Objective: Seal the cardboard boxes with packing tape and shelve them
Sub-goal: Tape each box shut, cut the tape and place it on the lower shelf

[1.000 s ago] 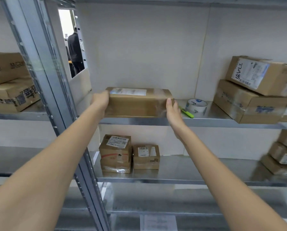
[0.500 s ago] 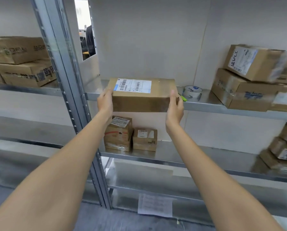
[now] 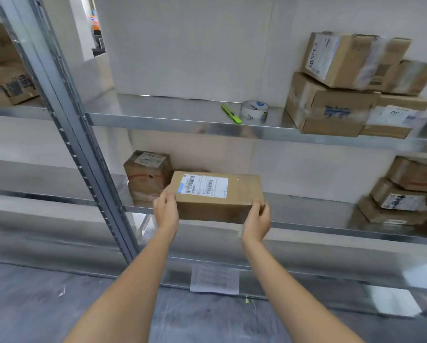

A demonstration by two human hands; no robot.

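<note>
1. I see the box (image 3: 216, 196) held level at the lower shelf (image 3: 314, 214) front edge, label up.
2. Left hand (image 3: 166, 211) grips its 9 o'clock end; right hand (image 3: 257, 219) its 3 o'clock end.
3. Tape roll (image 3: 254, 110) sits on the upper shelf (image 3: 158, 115), 12 o'clock of the box.

Two hands, the left hand (image 3: 166, 211) and right hand (image 3: 257, 222), hold one labelled box (image 3: 216, 195) at centre frame. One box stack (image 3: 146, 175) sits behind it. One tape roll (image 3: 254, 109) and one green cutter (image 3: 231, 114) lie on the upper shelf (image 3: 158, 120). Three more box piles stand at upper right (image 3: 351, 85), lower right (image 3: 405, 194) and upper left (image 3: 6, 78); blur hides exact box counts.
</note>
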